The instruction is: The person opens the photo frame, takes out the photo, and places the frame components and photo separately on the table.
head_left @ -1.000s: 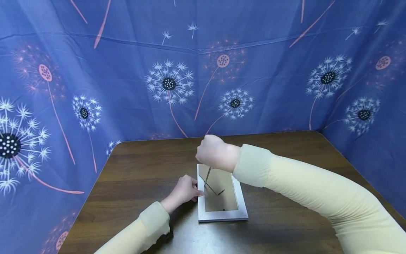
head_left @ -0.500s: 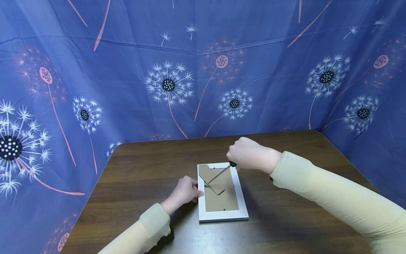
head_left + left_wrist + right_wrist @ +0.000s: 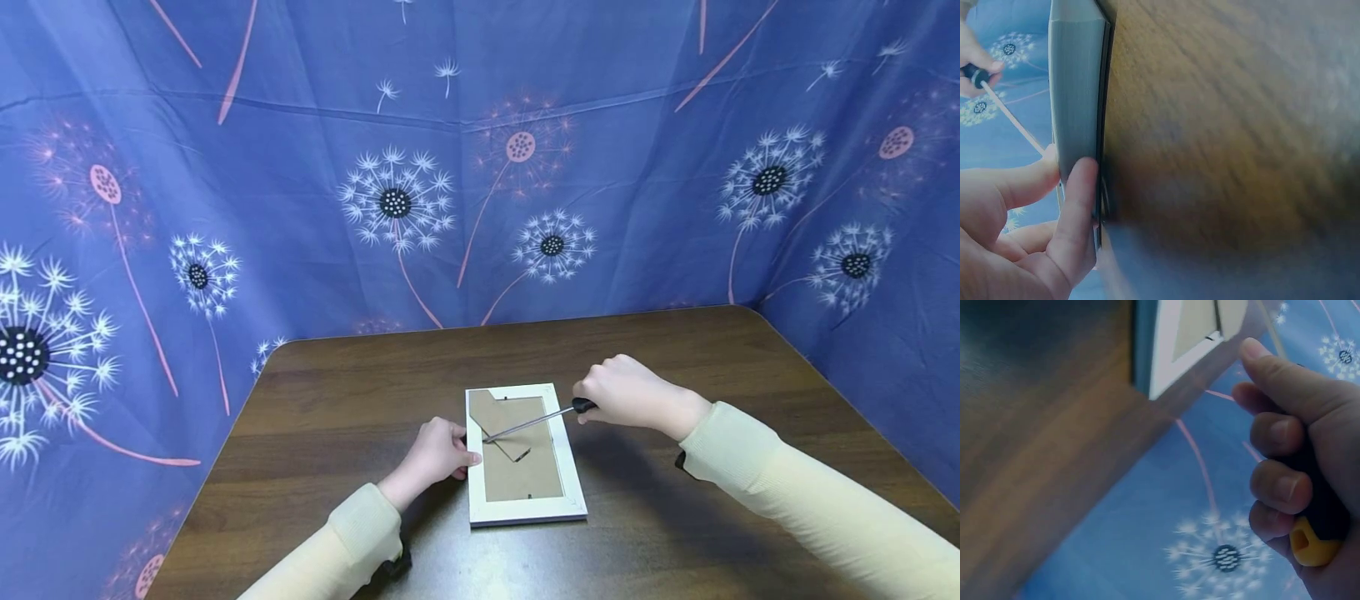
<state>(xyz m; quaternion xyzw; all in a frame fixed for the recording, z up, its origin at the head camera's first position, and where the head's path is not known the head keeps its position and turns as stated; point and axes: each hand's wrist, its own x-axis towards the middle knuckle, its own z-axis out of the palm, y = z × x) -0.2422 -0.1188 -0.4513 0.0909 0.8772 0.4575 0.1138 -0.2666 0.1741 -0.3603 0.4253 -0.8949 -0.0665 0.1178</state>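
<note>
A white picture frame (image 3: 525, 510) lies face down on the table, its brown backing board (image 3: 525, 479) upward. My left hand (image 3: 432, 452) grips its left edge, thumb on the upper rim. In the left wrist view, fingers (image 3: 1079, 206) press against the frame's side. My right hand (image 3: 630, 394) holds a screwdriver (image 3: 531, 423) with its fingers curled round the black handle. The handle's yellow end (image 3: 1316, 542) shows in the right wrist view. The shaft slants low across the backing, and its tip meets the inner left border near my left thumb.
The brown wooden table (image 3: 337, 383) ends at a blue dandelion-print cloth (image 3: 480, 167) behind and at the sides. Small dark tabs sit along the frame's inner border. A thin bent dark piece (image 3: 522, 455) lies on the backing.
My right hand has swung right and down, tilting the screwdriver from steep to nearly flat, while its tip stays at the frame's left border. My left hand keeps its place.
</note>
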